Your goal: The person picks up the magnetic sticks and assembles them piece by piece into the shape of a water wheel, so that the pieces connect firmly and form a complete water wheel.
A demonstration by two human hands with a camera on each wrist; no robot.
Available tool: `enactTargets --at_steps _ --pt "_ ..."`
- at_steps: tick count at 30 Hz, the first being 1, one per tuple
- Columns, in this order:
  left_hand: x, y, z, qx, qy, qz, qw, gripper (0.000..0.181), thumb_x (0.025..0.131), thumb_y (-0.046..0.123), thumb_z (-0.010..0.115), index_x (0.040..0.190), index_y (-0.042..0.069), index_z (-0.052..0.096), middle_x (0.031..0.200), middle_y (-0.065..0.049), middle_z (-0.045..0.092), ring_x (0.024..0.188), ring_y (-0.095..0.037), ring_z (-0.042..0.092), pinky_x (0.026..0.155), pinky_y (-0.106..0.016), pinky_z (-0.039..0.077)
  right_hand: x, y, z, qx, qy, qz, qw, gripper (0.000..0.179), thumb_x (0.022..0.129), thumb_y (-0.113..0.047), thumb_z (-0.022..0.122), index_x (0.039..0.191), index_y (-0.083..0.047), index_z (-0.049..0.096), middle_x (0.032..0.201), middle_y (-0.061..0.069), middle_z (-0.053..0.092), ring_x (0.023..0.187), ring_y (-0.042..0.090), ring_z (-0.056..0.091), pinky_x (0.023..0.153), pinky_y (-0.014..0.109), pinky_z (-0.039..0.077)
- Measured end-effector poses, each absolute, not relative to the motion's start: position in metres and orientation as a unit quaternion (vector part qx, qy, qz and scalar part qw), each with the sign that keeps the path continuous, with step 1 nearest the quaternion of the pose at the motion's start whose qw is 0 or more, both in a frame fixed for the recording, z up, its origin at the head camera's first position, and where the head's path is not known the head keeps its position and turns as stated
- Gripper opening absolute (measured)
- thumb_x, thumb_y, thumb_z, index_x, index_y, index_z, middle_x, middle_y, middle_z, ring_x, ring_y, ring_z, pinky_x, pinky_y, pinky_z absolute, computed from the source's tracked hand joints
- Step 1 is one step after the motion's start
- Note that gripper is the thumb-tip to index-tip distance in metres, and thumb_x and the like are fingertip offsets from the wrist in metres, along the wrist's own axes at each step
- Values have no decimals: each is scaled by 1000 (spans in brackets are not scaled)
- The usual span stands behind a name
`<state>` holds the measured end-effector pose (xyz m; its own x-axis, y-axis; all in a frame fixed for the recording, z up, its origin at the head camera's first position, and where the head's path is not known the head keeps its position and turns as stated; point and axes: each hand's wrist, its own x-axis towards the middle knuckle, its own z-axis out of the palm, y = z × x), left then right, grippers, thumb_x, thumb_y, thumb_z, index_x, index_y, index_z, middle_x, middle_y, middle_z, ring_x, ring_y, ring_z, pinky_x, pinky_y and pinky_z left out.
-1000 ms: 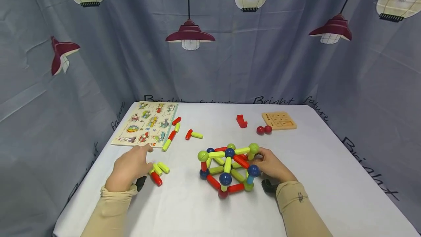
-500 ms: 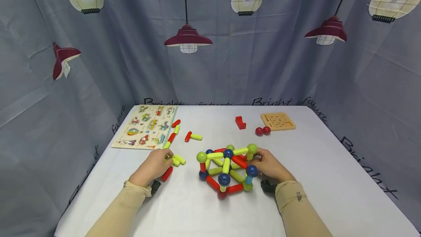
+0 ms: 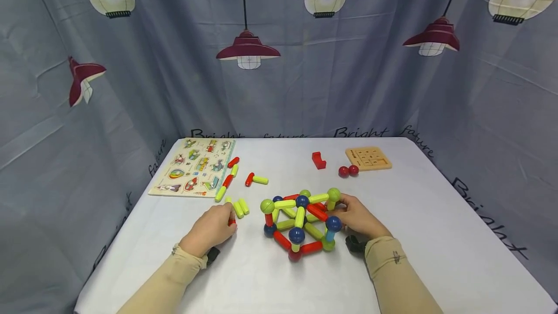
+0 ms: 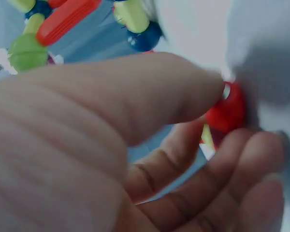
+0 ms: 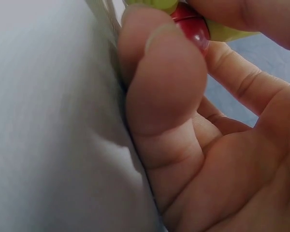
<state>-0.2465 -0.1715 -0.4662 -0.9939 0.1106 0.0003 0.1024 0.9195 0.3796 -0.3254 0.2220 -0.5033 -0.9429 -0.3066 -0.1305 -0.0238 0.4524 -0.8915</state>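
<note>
Low over the table, my left hand (image 3: 211,229) pinches a red magnetic stick (image 4: 227,110) between thumb and fingers; in the head view the hand hides most of it. Just beyond lie several loose yellow-green sticks (image 3: 241,208). A frame of magnetic sticks and balls (image 3: 301,217), in red, yellow-green, blue and green, stands at the middle of the table. My right hand (image 3: 359,219) grips its right side. In the right wrist view, the thumb and fingers close around a dark red ball (image 5: 193,29) and a yellow-green stick (image 5: 227,31).
A picture puzzle board (image 3: 192,168) lies at the back left, with a row of red and yellow-green sticks (image 3: 226,180) along its edge. Two more sticks (image 3: 257,180) lie nearby. Farther back are a red block (image 3: 318,160), two red balls (image 3: 348,171) and a wooden board (image 3: 368,158).
My left hand has moved right, pushing the loose yellow-green sticks along, and now pinches the red stick. The right hand and the frame stay in place.
</note>
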Motion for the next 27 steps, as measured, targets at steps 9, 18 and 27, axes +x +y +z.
enactTargets --at_steps 9,18,27 --pt "-263 -162 -477 1 980 199 -30 36 88 28 81 94 5 55 69 -5 52 59 -18 52 51 -29 39 -325 225 -502 -101 838 -519 135 43 91 -14 74 132 -8 63 117 12 68 81 26 61 63 35 53" --pt "-258 -162 -477 13 980 200 -11 14 85 10 67 95 7 59 69 -3 57 60 -18 52 55 -31 41 -322 223 -504 -112 833 -526 133 39 91 -12 73 129 -6 63 115 14 68 83 26 62 62 35 52" --pt "-231 -155 -439 225 934 202 -188 32 87 21 84 116 13 73 90 5 67 79 -12 61 68 -30 51 -324 223 -504 -93 838 -520 136 41 92 -15 73 131 -10 63 123 11 67 91 27 62 67 36 55"
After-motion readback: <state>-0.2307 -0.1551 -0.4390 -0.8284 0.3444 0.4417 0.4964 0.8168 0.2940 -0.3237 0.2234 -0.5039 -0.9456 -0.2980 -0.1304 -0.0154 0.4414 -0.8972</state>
